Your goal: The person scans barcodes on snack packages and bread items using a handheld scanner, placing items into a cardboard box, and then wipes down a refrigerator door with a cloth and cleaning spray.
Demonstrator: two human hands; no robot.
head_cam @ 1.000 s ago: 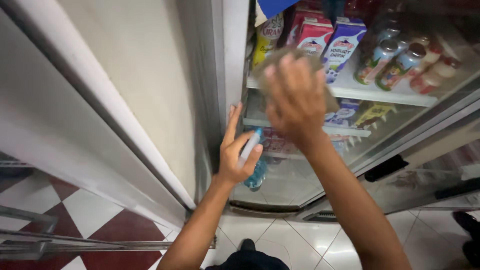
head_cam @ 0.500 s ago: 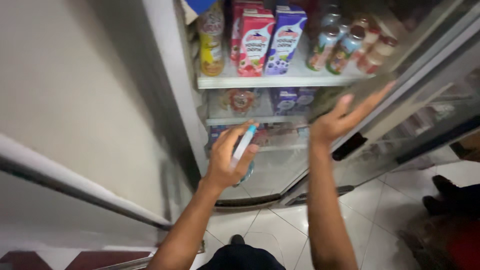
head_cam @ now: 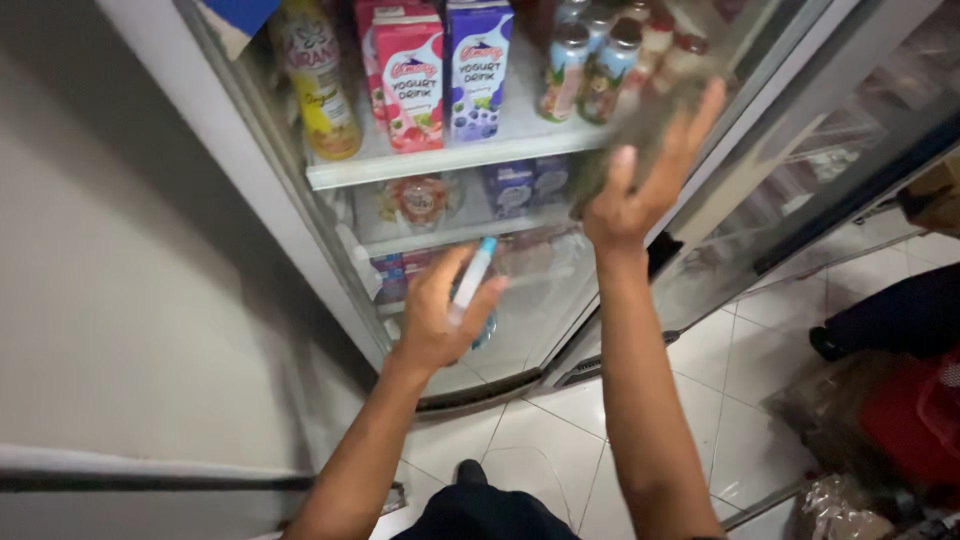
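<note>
My left hand (head_cam: 435, 325) grips a slim white spray bottle with a blue tip (head_cam: 474, 272), held low in front of a glass-fronted drinks fridge. My right hand (head_cam: 632, 195) is raised higher, fingers spread flat, pressing a blurred grey-brown cloth (head_cam: 640, 135) against the fridge's glass door (head_cam: 560, 300). Behind the glass a white shelf (head_cam: 440, 160) carries a yellow bottle (head_cam: 320, 85), a pink carton (head_cam: 410, 75), a purple carton (head_cam: 478, 65) and several small bottles (head_cam: 590, 70). Lower shelves hold more packs, blurred.
A wide grey panel (head_cam: 120, 300) fills the left. The door's metal frame (head_cam: 800, 110) runs diagonally at the right. On the white tiled floor (head_cam: 740, 400) are another person's dark shoe and leg (head_cam: 890, 320), a red object (head_cam: 920, 415) and plastic wrapping (head_cam: 840, 505).
My right hand with the cloth has swept from the upper middle of the glass down and to the right. The view has swung left to right, and my left hand stays low with the bottle.
</note>
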